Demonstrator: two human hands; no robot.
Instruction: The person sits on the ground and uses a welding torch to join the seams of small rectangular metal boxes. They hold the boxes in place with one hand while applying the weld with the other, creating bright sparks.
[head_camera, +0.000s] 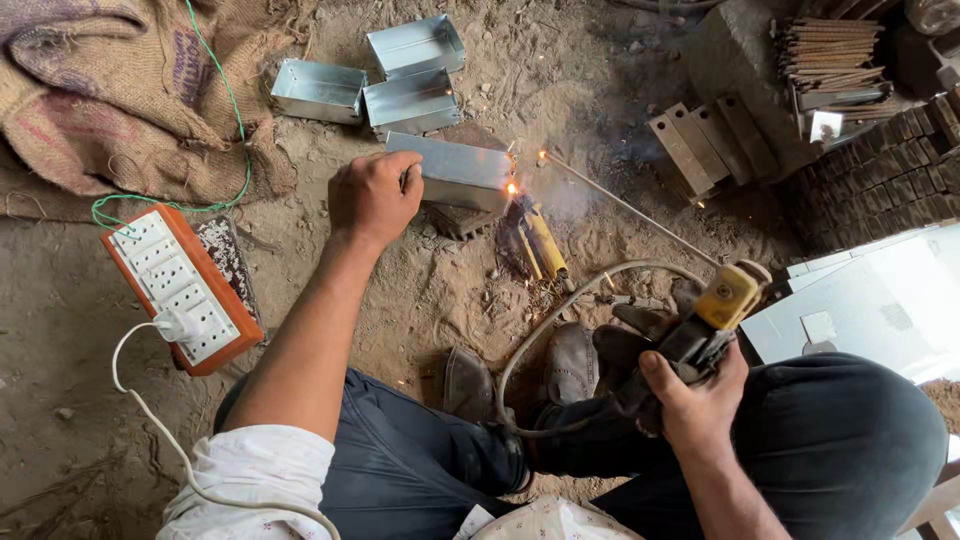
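My left hand (374, 196) grips the near end of a shiny sheet-metal box (462, 170) lying on the dirt floor. A glowing spot with sparks (512, 187) shows at the box's right corner. My right hand (700, 395) is closed on a yellow-and-black welding electrode holder (722, 305). Its thin rod (625, 207) reaches up and left, its tip glowing just right of the box. A grey cable (560, 310) loops from the holder past my shoes.
Three more metal boxes (400, 75) lie beyond. An orange and white socket board (178, 285) with a white plug sits left, beside burlap sacks (110, 90). Metal strips (700, 140), rod bundles (830, 50) and a white sheet (880, 300) lie right.
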